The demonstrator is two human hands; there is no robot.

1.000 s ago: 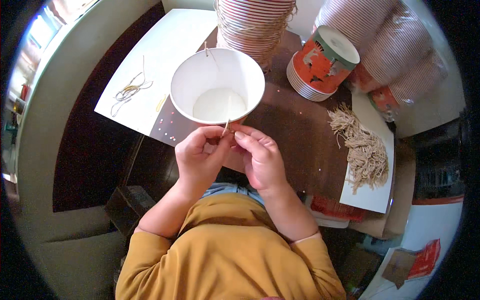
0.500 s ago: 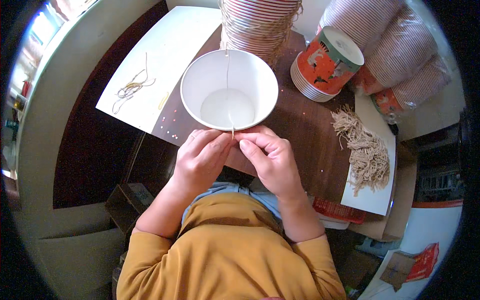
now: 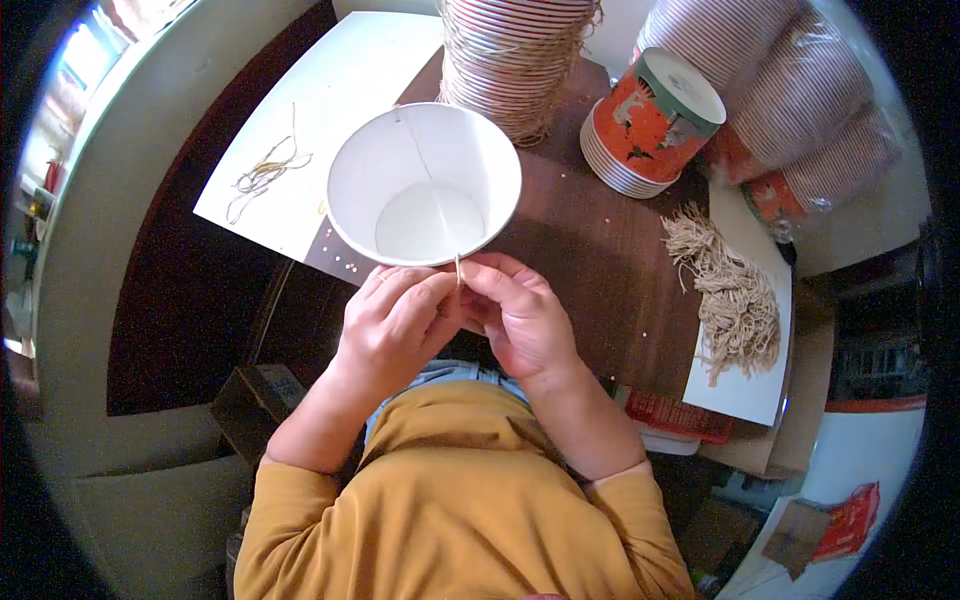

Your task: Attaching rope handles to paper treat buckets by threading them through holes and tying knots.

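Both forearms reach forward from below; the left hand [image 3: 390, 320] and right hand [image 3: 520, 315] meet at the tabletop's [image 3: 590, 290] near edge, fingers pinched together on a thin cord [image 3: 459, 270]. The cord crosses inside a white-lined bucket [image 3: 360, 190] just beyond. Brown surface stretches rightward to a bundle of strings [image 3: 735, 300] by the right edge. Farther back stand upturned orange-and-green buckets [image 3: 650, 120] and, toward the far edge, a tall bucket stack [image 3: 510, 80].

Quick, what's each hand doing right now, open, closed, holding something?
Left hand: fingers curled beside the cord at the bucket; grip hidden, can't tell what it holds.
Right hand: closed, thumb and finger pinching the cord.
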